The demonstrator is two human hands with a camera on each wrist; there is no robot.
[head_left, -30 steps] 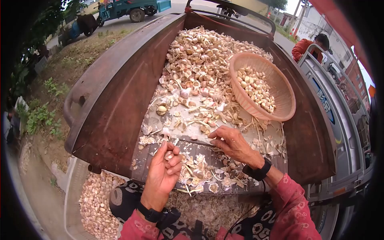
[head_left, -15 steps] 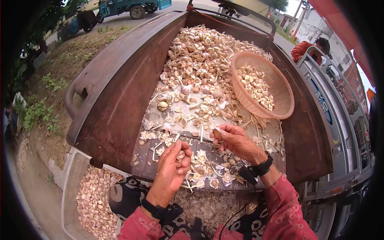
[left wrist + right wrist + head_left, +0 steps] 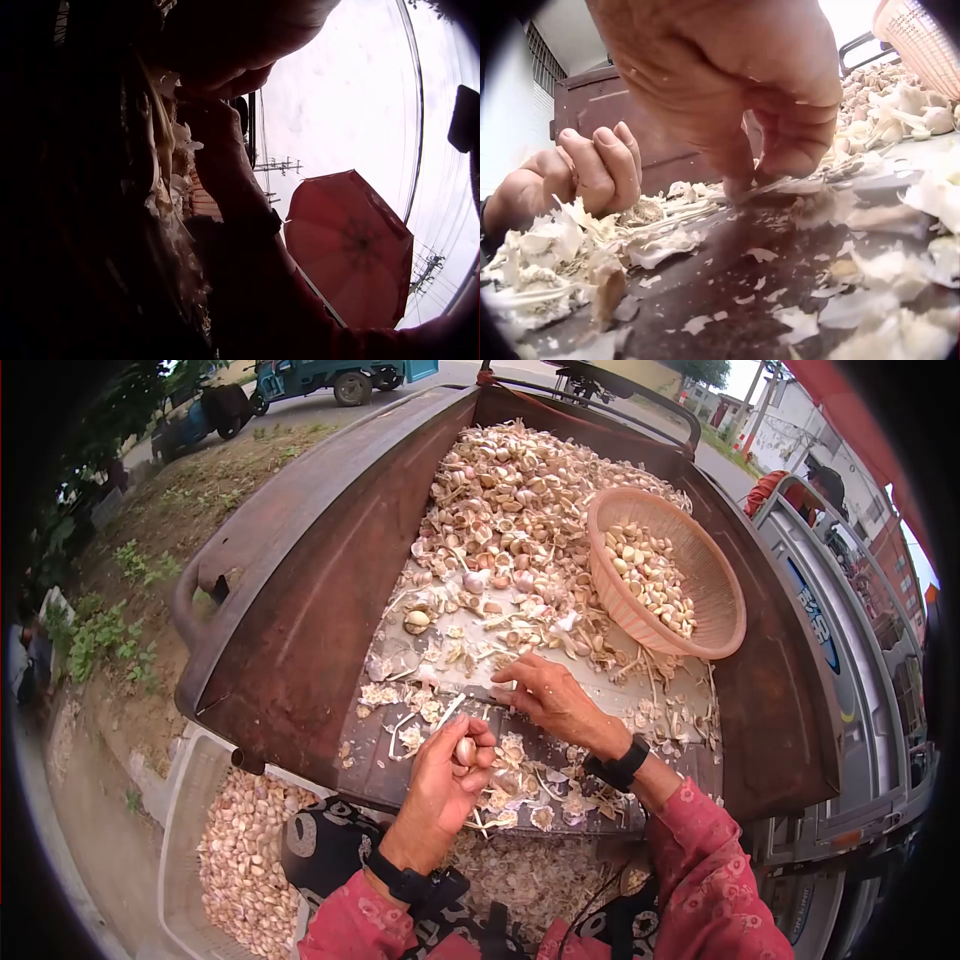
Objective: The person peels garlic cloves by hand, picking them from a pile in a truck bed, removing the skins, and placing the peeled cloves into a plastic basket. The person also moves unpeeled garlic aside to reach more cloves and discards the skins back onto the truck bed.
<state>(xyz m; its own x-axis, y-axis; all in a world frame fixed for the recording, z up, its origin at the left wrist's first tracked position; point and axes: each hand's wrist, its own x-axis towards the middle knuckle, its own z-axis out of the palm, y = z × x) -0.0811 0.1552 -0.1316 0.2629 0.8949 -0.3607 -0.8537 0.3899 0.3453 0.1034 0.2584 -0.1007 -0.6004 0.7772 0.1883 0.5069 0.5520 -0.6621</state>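
My left hand (image 3: 435, 795) is turned palm up over the near edge of the cart bed (image 3: 720, 720), its fingers curled round a garlic clove (image 3: 465, 751). A pale stalk (image 3: 452, 710) shows right at its thumb tip. To the right and a little farther forward, my right hand (image 3: 555, 705) reaches palm down to the bed. In the right wrist view its thumb and fingers (image 3: 787, 154) point down, tips close together at the surface among dry skins (image 3: 660, 244); I cannot tell whether they pinch anything. The left wrist view is mostly dark.
A heap of garlic (image 3: 520, 490) fills the back of the bed. On its right leans a pink basket (image 3: 715, 570) with peeled cloves (image 3: 650, 575). A white crate (image 3: 180, 840) of unpeeled cloves stands low at left. Rusty side walls (image 3: 300, 600) flank the bed.
My right hand held a clove half a second ago beside my left hand; it has since moved forward and left, down to the bed. The clove in my left hand now shows more plainly.
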